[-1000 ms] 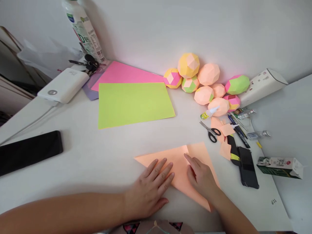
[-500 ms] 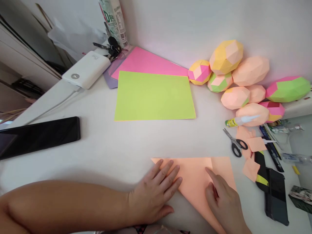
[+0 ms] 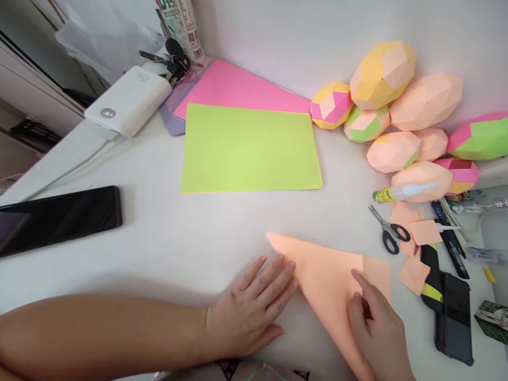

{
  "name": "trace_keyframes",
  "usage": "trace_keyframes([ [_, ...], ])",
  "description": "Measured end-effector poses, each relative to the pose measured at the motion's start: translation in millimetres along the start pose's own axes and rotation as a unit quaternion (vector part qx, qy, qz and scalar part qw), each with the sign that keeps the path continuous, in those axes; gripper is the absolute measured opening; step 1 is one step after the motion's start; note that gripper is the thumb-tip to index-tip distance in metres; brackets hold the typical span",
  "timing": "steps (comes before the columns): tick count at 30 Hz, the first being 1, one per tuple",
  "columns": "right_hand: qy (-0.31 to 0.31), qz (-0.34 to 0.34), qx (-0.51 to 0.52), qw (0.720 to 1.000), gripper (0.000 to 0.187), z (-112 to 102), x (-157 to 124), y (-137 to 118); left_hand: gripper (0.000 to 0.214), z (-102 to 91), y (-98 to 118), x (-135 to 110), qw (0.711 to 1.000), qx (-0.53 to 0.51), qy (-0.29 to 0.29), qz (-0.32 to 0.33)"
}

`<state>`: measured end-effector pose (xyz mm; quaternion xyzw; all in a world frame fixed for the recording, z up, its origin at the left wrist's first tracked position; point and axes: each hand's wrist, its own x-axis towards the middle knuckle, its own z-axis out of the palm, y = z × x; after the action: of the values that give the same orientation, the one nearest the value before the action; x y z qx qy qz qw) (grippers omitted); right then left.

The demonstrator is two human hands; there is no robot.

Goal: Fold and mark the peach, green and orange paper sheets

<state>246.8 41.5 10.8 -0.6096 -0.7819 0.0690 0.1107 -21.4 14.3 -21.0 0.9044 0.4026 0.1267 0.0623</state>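
A sheet of peach paper [image 3: 323,278] lies near the front edge of the table, folded over diagonally into a large triangle with a strip showing at its right side. My left hand [image 3: 254,308] rests flat, fingers spread, with its fingertips at the paper's left slanting edge. On the right part of the sheet lies my right hand [image 3: 380,325]. Its index finger is stretched out and touches the paper near the upper edge of the folded layer. The thumb is apart from the index finger, and the other fingers are curled and partly hidden.
Green sheets [image 3: 252,151] lie over pink paper [image 3: 238,90] at the back. Several faceted paper shapes [image 3: 426,100] sit at the right rear. Near them are a glue bottle [image 3: 400,193], scissors [image 3: 391,230] and a black phone [image 3: 454,317]. Leftward lie another phone [image 3: 59,217] and a white power bank [image 3: 129,100].
The peach paper has turned clockwise and shifted right, with its left tip sliding out from under my left fingers. My right hand has moved slightly right with it. The whole view has shifted a little.
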Motion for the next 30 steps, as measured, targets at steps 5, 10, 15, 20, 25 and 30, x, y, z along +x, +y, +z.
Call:
trace_keyframes([
  [5,-0.004,-0.023,0.008,1.000,0.030,0.9,-1.3,-0.3,0.062,0.1,-4.9,3.3,1.000,0.005,0.027,0.003],
  [10,-0.032,-0.090,-0.004,0.995,0.035,8.0,-5.1,0.3,0.061,1.3,-4.5,3.4,1.000,0.003,0.026,0.015],
  [15,-0.038,-0.157,0.012,0.987,0.038,9.9,-3.6,1.4,0.060,-0.6,-4.2,5.3,0.999,0.008,0.028,0.013],
  [20,-0.064,-0.132,0.081,0.986,0.038,5.0,0.5,-0.1,0.055,-2.7,-1.7,6.4,0.999,0.001,0.040,0.003],
  [25,-0.171,-0.110,0.167,0.965,0.039,-3.2,-1.6,4.9,0.032,-2.3,2.0,3.1,0.990,-0.040,0.126,0.058],
  [30,-0.143,-0.115,0.178,0.967,0.039,-1.6,-2.5,5.2,0.028,-2.2,1.8,1.4,0.990,-0.042,0.105,0.083],
])
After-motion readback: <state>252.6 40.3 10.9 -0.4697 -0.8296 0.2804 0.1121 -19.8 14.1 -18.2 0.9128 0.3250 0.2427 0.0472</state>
